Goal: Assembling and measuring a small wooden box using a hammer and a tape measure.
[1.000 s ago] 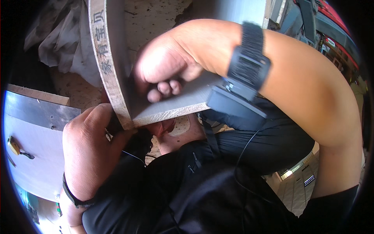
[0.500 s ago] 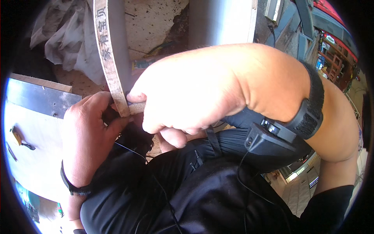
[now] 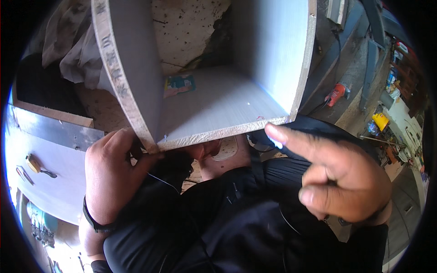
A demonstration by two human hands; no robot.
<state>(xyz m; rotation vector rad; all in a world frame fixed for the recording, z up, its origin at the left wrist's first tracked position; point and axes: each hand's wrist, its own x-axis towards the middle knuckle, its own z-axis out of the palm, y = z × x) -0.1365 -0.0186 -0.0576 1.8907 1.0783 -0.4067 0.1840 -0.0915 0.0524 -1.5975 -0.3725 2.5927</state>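
Note:
A box of wooden boards with grey faces point(image 3: 218, 93) stands in front of me, its raw edges turned toward me. My left hand point(image 3: 111, 170) is closed on its near left corner, thumb and fingers pinched together there. My right hand point(image 3: 343, 177) points its index finger at the right end of the near edge point(image 3: 214, 133); the other fingers are curled and hold nothing. A whitish blob sits by that fingertip. That edge looks whitish and wrinkled, as if smeared with paste. The fingertip is at or just off the edge; I cannot tell which.
A teal and red packet point(image 3: 180, 85) lies inside the box. At left, a pale panel point(image 3: 54, 191) carries a small yellow tool point(image 3: 33, 164). An orange-red power tool point(image 3: 336, 94) lies on the floor at right, near grey metal beams point(image 3: 371, 68). Crumpled pale sheeting point(image 3: 84, 63) is behind at left.
My right hand has swept from the left corner to the right end of the near edge, uncovering the box's inside. My left hand keeps its grip on the corner.

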